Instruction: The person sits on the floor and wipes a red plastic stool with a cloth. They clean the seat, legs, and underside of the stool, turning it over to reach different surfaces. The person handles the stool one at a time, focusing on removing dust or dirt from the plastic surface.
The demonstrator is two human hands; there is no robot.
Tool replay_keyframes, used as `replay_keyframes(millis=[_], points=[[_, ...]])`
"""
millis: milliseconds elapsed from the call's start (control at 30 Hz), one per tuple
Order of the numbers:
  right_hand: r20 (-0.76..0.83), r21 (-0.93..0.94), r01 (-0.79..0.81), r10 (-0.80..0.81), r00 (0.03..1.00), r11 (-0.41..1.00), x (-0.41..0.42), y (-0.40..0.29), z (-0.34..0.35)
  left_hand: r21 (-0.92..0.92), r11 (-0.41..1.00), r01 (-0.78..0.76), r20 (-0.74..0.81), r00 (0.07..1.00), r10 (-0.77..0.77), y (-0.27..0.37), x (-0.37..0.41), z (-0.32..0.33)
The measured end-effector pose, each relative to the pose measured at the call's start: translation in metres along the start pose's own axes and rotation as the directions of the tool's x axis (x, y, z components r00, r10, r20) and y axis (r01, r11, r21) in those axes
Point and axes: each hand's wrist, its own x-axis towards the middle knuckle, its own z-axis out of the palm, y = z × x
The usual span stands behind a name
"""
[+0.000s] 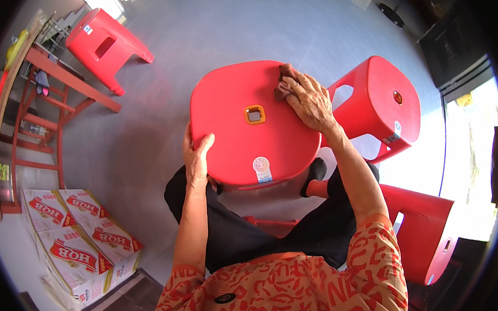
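Before me, between my knees, stands a red plastic stool (232, 150) with its seat facing up. A square hole edged in orange (255, 114) sits at the middle of the seat, and a sticker (262, 169) is on its near edge. My left hand (197, 155) grips the stool's left rim, thumb on top and fingers hidden below the edge. My right hand (307, 99) presses a crumpled brown cloth (284, 85) against the far right corner of the seat.
Other red stools stand at the right (395, 103), lower right (420, 234) and far left (108, 45). Shrink-wrapped printed cartons (82, 248) lie at lower left, beside a wooden table (13, 103) with red legs. A dark door (453, 47) is at upper right.
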Motion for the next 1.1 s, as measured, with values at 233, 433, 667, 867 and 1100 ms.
replay_keyframes(millis=[233,433,667,867,1100], points=[[-0.121,0.135,-0.068,0.084,0.989,0.989,-0.062,-0.035,-0.016,0.13,0.989,0.064,-0.058,0.997,-0.057,0.008,-0.003,-0.001],[-0.168,0.267,0.045,0.001,0.986,0.963,-0.103,-0.03,-0.008,0.299,0.947,0.118,-0.034,0.993,-0.113,0.015,-0.001,0.003],[-0.071,0.968,-0.137,0.754,0.653,0.21,-0.121,-0.037,0.037,0.403,0.907,0.125,-0.116,0.99,-0.085,0.015,-0.002,0.015],[0.33,0.864,-0.49,0.868,0.37,-0.119,-0.189,-0.002,0.146,0.392,0.909,0.142,-0.107,0.988,-0.109,0.01,0.003,0.005],[0.379,0.885,-0.386,0.885,0.271,-0.261,-0.207,0.017,0.184,0.409,0.896,0.175,-0.134,0.982,-0.13,0.01,0.005,0.012]])
